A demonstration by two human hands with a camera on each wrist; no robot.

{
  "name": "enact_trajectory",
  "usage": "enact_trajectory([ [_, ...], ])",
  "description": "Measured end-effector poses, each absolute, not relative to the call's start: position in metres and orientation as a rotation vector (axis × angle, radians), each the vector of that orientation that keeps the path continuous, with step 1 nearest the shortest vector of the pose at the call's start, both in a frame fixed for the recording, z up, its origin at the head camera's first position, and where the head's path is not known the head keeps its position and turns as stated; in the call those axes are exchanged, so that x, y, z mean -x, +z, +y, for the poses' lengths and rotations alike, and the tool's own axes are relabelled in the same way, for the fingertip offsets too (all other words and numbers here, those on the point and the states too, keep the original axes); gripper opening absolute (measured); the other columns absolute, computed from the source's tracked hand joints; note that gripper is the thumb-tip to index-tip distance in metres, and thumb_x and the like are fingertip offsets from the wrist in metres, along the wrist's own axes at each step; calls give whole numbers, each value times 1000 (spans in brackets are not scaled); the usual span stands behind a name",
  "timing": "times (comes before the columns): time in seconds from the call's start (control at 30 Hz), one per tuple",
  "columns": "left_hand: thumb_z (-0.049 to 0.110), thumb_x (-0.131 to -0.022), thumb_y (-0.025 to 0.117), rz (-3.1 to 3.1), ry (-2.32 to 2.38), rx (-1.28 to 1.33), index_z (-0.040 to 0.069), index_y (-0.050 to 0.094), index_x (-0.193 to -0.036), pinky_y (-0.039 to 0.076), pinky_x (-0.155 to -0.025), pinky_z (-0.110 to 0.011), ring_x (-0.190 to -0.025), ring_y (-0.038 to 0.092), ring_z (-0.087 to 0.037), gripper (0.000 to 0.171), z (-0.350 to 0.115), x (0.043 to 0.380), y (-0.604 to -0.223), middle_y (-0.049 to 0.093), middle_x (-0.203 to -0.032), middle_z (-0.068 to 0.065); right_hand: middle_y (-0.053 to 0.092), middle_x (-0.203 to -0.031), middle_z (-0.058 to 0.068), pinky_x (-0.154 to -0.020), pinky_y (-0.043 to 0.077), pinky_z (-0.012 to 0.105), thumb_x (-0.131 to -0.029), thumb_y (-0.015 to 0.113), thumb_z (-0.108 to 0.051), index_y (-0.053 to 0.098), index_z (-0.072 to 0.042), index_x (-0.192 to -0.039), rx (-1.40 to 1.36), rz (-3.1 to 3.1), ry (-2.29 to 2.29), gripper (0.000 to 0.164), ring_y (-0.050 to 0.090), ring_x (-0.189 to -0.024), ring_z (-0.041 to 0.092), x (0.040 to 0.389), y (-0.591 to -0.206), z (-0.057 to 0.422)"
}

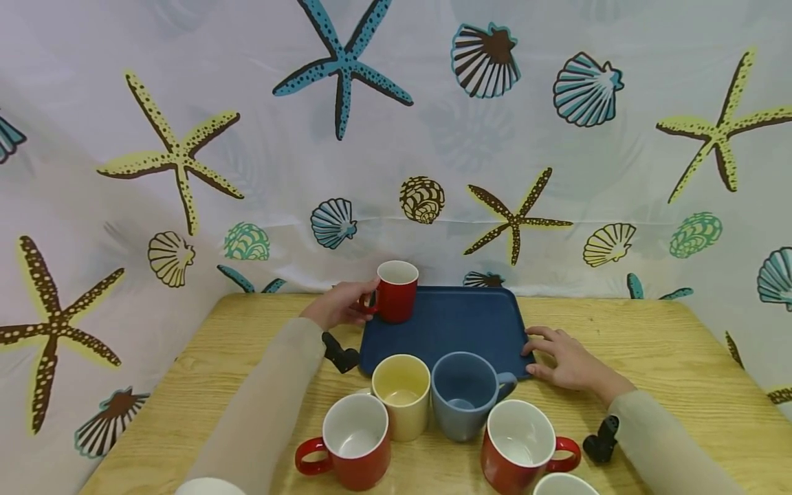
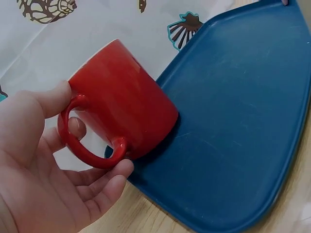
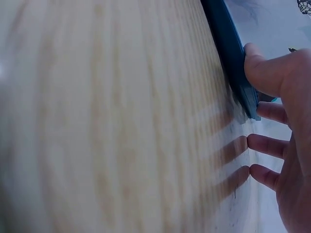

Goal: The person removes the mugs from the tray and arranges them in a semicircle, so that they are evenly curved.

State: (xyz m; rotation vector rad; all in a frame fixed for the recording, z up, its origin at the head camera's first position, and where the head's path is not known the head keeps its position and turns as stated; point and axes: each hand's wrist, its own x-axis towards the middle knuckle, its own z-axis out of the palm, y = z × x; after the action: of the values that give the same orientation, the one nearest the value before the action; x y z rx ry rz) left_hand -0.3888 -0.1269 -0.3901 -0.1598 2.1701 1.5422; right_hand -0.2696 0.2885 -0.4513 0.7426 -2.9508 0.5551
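Note:
My left hand (image 1: pixel 342 304) holds a red mug (image 1: pixel 396 302) by its handle at the back left of the dark blue tray (image 1: pixel 464 330). In the left wrist view, the thumb lies on top of the handle and a fingertip shows through its loop. The mug (image 2: pixel 124 99) has its base at the tray (image 2: pixel 233 111); whether it bears full weight there I cannot tell. My right hand (image 1: pixel 566 359) is at the tray's right edge with fingers spread. In the right wrist view, its thumb touches the tray's rim (image 3: pixel 228 48), while other fingertips rest on the wooden table.
In front of the tray stand a yellow mug (image 1: pixel 402 405), a blue mug (image 1: pixel 464 405) and two red mugs (image 1: pixel 365 460) (image 1: pixel 510 460). Partly cut off at the bottom are two white rims (image 1: pixel 209 487) (image 1: pixel 564 485). A patterned cloth (image 1: pixel 433 137) hangs behind the table (image 1: pixel 594 330).

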Motion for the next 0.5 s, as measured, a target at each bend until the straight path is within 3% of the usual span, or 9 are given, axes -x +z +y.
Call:
enact_trajectory([
  [0.23, 48, -93, 49, 2087, 1595, 55, 8, 48, -85, 51, -77, -33, -90, 60, -28, 41, -128, 388, -395, 54, -110, -16, 43, -136, 16, -95, 31, 62, -86, 64, -37, 64, -19, -106, -750, -2943, 563, 27, 40, -119, 41, 270, -453, 289],
  [0.5, 44, -94, 51, 2059, 1653, 8, 8, 49, -87, 47, -83, -35, -97, 58, -32, 36, -128, 382, -396, 54, -113, -15, 43, -137, 15, -95, 30, 63, -86, 64, -38, 64, -19, -107, -745, -2938, 565, 28, 40, -119, 41, 271, -454, 290],
])
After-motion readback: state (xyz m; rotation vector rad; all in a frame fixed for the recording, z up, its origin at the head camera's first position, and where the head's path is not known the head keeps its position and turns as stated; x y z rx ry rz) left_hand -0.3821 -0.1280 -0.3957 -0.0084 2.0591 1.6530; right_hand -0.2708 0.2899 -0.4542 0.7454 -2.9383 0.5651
